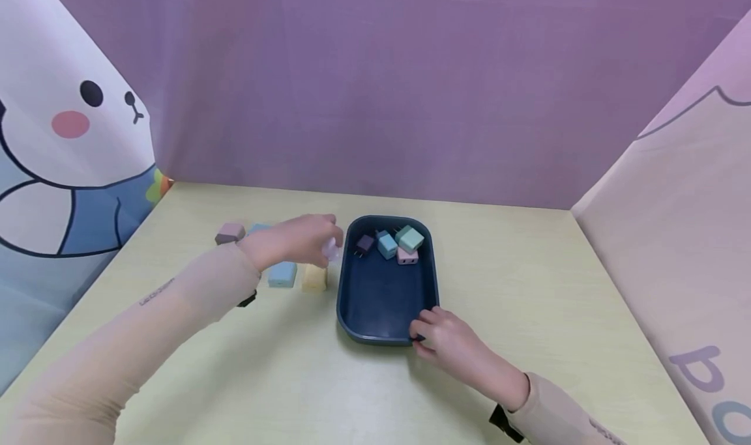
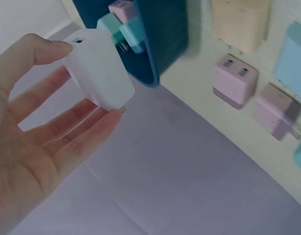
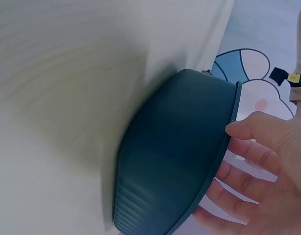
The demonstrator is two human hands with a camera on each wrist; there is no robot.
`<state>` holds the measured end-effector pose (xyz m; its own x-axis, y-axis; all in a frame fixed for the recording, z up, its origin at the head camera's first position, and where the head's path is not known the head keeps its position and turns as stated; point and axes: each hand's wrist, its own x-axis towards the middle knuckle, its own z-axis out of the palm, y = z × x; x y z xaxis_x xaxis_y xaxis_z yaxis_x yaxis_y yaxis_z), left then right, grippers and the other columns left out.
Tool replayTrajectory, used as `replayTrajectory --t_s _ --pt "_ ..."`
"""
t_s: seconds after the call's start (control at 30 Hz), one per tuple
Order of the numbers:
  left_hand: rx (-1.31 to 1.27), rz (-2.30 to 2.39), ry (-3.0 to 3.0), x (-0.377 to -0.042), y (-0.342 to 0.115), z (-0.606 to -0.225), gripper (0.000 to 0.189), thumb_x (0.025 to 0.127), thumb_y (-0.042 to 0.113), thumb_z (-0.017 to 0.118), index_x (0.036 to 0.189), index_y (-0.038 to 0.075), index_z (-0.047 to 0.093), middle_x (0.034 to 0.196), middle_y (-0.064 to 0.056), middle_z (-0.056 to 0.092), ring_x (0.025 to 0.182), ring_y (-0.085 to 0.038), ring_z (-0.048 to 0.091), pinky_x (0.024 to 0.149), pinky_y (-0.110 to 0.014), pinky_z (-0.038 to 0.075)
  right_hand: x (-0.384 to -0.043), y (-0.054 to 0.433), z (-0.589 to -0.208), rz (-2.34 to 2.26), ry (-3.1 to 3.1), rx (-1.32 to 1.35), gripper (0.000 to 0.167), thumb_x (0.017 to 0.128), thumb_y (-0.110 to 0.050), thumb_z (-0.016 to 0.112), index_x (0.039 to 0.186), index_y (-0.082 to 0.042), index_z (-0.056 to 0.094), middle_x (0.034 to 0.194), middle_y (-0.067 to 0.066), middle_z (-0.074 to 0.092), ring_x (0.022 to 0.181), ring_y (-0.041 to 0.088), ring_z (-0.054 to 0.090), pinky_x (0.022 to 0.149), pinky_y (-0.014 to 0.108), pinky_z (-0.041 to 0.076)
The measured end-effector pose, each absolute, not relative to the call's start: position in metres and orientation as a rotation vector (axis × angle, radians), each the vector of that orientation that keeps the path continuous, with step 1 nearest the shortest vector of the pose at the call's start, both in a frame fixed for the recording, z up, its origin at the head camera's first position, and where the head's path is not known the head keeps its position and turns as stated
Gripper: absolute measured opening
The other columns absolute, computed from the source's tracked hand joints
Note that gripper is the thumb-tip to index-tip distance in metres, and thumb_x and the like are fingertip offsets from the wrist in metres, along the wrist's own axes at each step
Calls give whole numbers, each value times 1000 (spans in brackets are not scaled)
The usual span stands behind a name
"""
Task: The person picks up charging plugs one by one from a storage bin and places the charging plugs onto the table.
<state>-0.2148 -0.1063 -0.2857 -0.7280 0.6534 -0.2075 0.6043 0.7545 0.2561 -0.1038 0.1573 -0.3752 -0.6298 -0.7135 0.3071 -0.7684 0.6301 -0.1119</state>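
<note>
My left hand holds a white charger plug between thumb and fingers, just left of a dark blue tray. One port shows on the plug's end in the left wrist view. At the tray's near right corner, my right hand pinches the rim, thumb on the outer wall. Several charger plugs lie in the tray's far half: a dark purple one, a blue one, a pink one, and green ones over it.
Left of the tray, a light blue plug and a cream plug lie on the table. A mauve plug sits farther left; the left arm partly covers another blue one. A purple cloth hangs behind.
</note>
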Motion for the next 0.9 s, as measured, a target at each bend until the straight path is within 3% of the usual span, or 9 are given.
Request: replayTrajectory --t_s 0.63,0.9 --pt "763 307 2750 -216 -180 -306 34 66 4 71 100 6 64 92 -9 56 81 -24 57 70 -42 49 -101 157 -376 334 -2630 1183 12 67 -11 71 70 -14 60 68 -5 52 58 9 40 53 19 37" --pt "735 346 2792 -219 -207 -314 33 64 2 68 96 0 63 86 -12 56 78 -26 56 70 -43 48 -102 156 -375 334 -2604 1198 13 67 -10 72 70 -13 59 67 -4 52 58 9 39 52 19 36"
